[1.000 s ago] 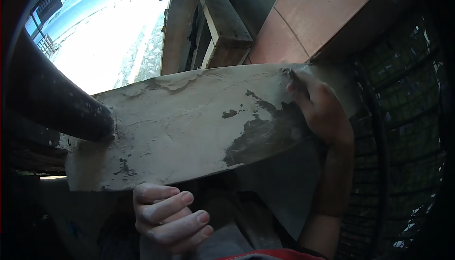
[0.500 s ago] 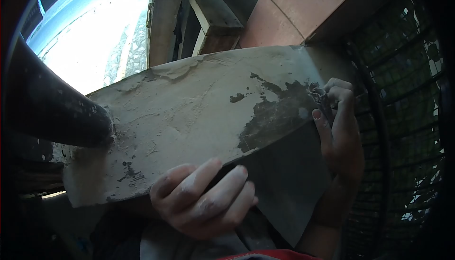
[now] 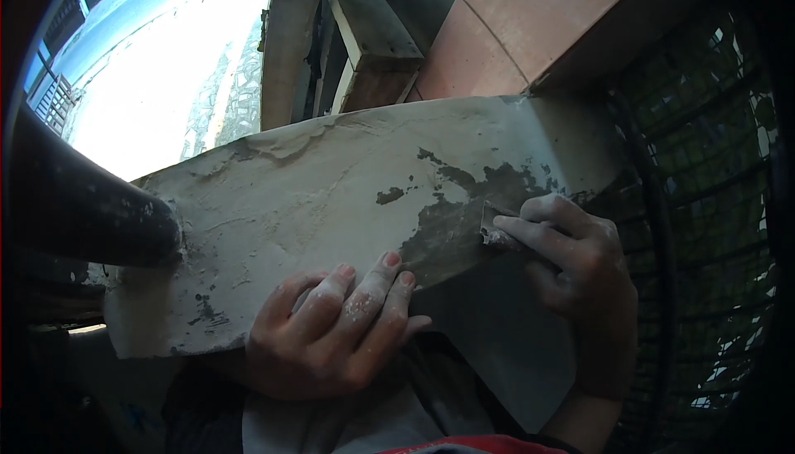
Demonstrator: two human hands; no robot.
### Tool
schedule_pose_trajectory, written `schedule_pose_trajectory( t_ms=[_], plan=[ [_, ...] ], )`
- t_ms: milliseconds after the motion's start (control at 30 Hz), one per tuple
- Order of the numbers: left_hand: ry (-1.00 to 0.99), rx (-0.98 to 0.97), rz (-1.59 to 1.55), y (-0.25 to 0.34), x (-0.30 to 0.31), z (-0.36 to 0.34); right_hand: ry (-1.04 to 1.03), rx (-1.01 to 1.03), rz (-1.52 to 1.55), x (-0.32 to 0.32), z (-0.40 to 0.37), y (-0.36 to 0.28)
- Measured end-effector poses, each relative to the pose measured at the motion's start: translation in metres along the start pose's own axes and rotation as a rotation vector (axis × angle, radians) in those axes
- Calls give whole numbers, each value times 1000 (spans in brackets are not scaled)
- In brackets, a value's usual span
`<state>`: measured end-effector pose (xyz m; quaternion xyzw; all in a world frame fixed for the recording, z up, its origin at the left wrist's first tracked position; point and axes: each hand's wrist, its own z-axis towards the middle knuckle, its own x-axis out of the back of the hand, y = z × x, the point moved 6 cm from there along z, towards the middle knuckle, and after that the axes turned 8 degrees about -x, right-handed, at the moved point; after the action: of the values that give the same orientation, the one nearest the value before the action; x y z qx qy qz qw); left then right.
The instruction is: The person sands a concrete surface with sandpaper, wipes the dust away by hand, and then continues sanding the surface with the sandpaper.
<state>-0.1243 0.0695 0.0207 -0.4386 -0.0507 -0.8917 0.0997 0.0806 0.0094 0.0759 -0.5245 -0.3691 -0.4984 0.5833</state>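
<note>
A pale, plaster-like surface [image 3: 281, 197] stretches across the view, with a dark bare patch [image 3: 451, 226] on its right part. My left hand [image 3: 323, 330] rests at the near edge, its dusty fingers spread with the tips on the surface. At the patch's right side, my right hand [image 3: 580, 263] pinches a small, thin, dusty piece [image 3: 497, 234], like folded sandpaper or cloth, against the surface. White powder coats fingers of both hands.
A dark round post [image 3: 91, 197] meets the surface at the left. Beyond it stand wooden boards [image 3: 377, 40] and reddish tiles [image 3: 530, 15]. A dark mesh or lattice [image 3: 704, 205] lies at the right. Bright ground [image 3: 157, 65] shows at upper left.
My right hand has moved left and down with the small piece, from the far right end onto the dark patch. My left hand has uncurled, and its fingertips now lie on the surface.
</note>
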Motion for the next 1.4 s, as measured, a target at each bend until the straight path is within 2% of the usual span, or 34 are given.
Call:
schedule_pose_trajectory(
  t_ms=[33,100,167,233,333,400,467,533,600,667,700,933,1000,1100,1200,1300,1400],
  plan=[
    [23,16,33,1,-1,0,-7,4,0,-1,4,5],
    [13,45,57,3,1,3,20,174,0,2,8,4],
    [-9,72,82,4,-4,1,11,185,-39,4,10,3],
    [93,29,190,6,-6,-3,15,201,-80,10,11,-1],
    [-18,-16,238,8,-6,-4,-210,179,-119,-2,11,-2],
    [-67,97,174,10,-1,-1,-153,99,-24,-6,14,7],
    [-72,63,187,9,-6,-3,-72,105,-28,-12,20,14],
    [76,67,285,9,-9,-6,-149,21,68,-13,20,14],
    [55,82,298,12,-7,-9,-216,-46,105,-11,15,7],
    [-53,89,209,12,-3,-4,-206,40,41,-12,11,0],
    [-58,92,210,11,-3,-4,-121,27,-46,-15,18,1],
    [-75,60,242,12,-4,-6,-55,105,95,-21,27,19],
    [-84,37,243,14,-3,-7,74,91,-19,-22,29,14],
    [-90,56,246,12,-3,-7,-55,172,-81,-18,25,-7],
    [-103,39,242,14,-1,-9,114,118,-53,-32,33,9],
    [-77,40,252,11,0,-9,-106,249,-47,-18,30,-10],
    [-122,64,229,13,2,-11,78,164,-12,-22,39,10]
  ],
)
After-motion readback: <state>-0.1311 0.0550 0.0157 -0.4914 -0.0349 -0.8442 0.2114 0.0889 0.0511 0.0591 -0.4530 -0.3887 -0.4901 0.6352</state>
